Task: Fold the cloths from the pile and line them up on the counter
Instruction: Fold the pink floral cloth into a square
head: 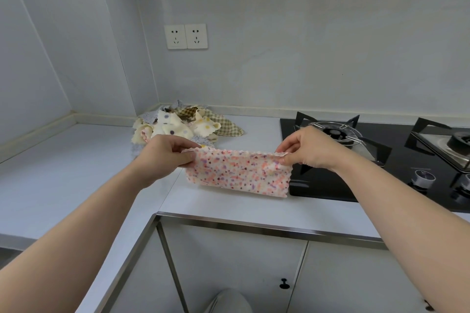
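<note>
Left hand (170, 152) and right hand (306, 150) each pinch a top corner of a pink speckled cloth (239, 175), looks folded in half, stretched between them above the worktop (76, 160). Cloth pile (183, 124) sits in the corner, gas hob (381, 160) on the right.

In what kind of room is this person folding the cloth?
Most likely a home kitchen. A black gas hob with burners is set into the white counter, cabinet doors sit below it, and two wall sockets are above.
</note>
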Motion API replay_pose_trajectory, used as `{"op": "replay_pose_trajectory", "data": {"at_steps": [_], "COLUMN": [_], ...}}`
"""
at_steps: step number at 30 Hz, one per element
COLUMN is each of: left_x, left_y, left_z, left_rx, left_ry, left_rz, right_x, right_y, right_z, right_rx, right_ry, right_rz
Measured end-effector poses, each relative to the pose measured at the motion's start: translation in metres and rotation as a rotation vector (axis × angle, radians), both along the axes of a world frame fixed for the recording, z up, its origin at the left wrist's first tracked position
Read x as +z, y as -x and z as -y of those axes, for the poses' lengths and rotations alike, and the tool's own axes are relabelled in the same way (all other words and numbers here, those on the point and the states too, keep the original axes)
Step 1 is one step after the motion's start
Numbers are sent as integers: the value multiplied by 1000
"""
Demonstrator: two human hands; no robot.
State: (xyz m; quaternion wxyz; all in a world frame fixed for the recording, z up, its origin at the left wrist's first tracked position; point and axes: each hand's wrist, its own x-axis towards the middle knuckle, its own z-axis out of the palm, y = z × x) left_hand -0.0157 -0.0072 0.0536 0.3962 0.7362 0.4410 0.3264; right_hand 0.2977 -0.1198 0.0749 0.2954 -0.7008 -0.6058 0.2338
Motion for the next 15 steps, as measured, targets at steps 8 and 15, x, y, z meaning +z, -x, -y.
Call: {"op": "replay_pose_trajectory", "data": {"at_steps": [8, 15], "left_x": [5, -2], "left_y": [-1, -9], "left_z": [0, -11], "left_rx": [-22, 50], "left_ry": [-78, -207], "left_rz": [-165, -169], "right_x": [7, -2], "right_y": [1, 4], "right_z": [-2, -18], "right_rx": [40, -74], "right_ry": [117, 52], "right_rz": [-61, -152]}}
